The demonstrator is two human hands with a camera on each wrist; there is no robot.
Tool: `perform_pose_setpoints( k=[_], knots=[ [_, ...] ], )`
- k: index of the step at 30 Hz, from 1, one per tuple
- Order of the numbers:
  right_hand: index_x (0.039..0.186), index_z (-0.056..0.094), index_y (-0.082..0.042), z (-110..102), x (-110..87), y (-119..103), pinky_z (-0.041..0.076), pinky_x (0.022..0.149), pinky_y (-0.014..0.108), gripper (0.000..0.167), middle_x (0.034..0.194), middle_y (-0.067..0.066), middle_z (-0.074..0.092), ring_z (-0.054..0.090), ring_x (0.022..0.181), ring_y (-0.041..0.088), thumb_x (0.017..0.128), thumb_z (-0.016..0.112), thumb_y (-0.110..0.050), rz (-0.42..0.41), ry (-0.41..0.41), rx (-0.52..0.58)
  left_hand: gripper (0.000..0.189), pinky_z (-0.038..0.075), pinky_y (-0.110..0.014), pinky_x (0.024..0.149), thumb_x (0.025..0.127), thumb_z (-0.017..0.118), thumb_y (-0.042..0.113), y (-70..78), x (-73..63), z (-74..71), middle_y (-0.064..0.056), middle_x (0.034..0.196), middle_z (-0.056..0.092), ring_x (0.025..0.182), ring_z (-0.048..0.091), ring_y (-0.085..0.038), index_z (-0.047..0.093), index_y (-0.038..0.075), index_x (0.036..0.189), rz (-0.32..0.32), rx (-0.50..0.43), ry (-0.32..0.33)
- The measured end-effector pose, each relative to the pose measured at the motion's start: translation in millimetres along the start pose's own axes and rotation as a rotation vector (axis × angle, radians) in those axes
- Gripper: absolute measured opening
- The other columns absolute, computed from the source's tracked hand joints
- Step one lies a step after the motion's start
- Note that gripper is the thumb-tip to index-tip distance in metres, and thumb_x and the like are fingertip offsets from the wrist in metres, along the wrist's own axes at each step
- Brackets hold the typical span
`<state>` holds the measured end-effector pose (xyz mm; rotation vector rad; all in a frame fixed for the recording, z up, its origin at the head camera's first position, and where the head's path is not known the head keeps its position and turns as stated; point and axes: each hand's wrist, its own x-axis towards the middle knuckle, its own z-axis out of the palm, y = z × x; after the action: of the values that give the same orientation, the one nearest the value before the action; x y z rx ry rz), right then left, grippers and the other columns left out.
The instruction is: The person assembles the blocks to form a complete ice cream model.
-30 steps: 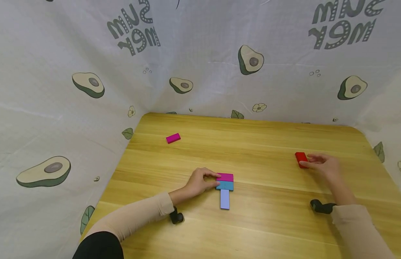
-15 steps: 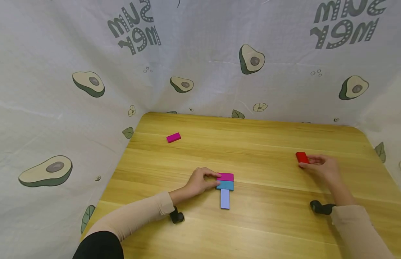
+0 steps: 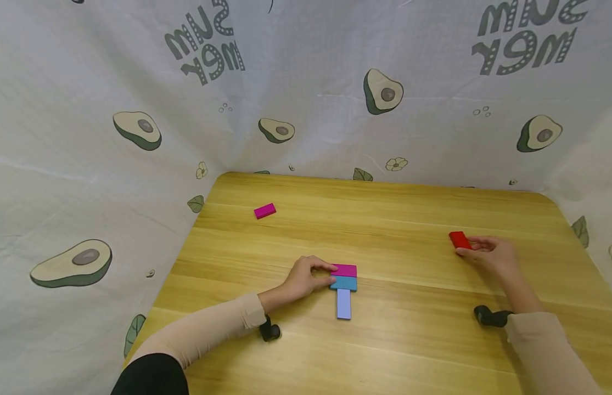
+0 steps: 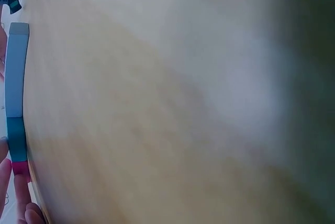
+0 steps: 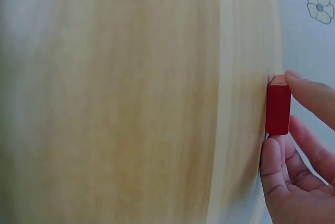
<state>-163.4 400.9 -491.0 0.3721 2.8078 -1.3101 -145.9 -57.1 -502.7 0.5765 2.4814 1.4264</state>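
My left hand [image 3: 306, 278] rests at the left ends of two flat wooden blocks lying side by side, thumb by the blue block [image 3: 346, 283] and forefinger by the magenta block [image 3: 346, 270]. A lavender block [image 3: 343, 305] meets the near side of the blue one, standing lengthwise below it. In the left wrist view, fingertips [image 4: 22, 187] sit at the far side of the magenta end. Over at the right, my right hand [image 3: 494, 253] grips a red block [image 3: 458, 240] between thumb and fingers; the right wrist view shows the red block [image 5: 278, 108] right at the wooden surface.
Toward the back left of the wooden table [image 3: 394, 219] lies another magenta block [image 3: 264, 210]. A white cloth [image 3: 315, 148] printed with avocados hangs behind and along the sides. Black wrist cameras show under both sleeves.
The right-hand fingers have closed round the red block, whose near end has shifted slightly and turned. My left hand and its blocks stay put.
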Motion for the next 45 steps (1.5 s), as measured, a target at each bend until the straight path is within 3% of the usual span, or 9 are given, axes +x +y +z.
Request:
perform_pose_setpoints(
  k=[15,28,45],
  knots=[
    [0.130,0.058,0.012,1.2,2.7,-4.2,0.041,0.066,0.020,0.066,0.091,-0.003,0.063,0.049,0.073,-0.005,0.090,0.075,-0.038,-0.057,-0.030,-0.098,0.022,0.041,-0.038,0.095,0.087,0.080,0.015,2.2,0.9,0.4,-0.001,0.107,0.071,0.105,0.058,-0.020,0.079,0.011,0.108,-0.010,-0.013,0.002],
    [0.133,0.057,0.010,9.9,2.2,-13.3,0.042,0.070,0.022,0.069,0.101,0.005,0.064,0.050,0.076,-0.004,0.089,0.075,-0.040,-0.038,-0.078,-0.080,0.022,0.040,-0.034,0.092,0.086,0.080,0.017,-2.5,1.2,0.9,0.001,0.108,0.072,0.104,0.058,-0.017,0.079,0.014,0.108,0.001,0.022,0.005],
    [0.134,0.057,0.009,27.7,-0.8,-28.4,0.044,0.067,0.020,0.065,0.108,0.017,0.061,0.052,0.081,0.006,0.091,0.075,-0.037,-0.098,-0.123,-0.061,0.022,0.044,-0.034,0.094,0.087,0.080,0.018,-5.3,2.8,2.0,0.000,0.109,0.072,0.106,0.060,-0.017,0.079,0.013,0.108,-0.008,0.008,-0.005]
  ],
)
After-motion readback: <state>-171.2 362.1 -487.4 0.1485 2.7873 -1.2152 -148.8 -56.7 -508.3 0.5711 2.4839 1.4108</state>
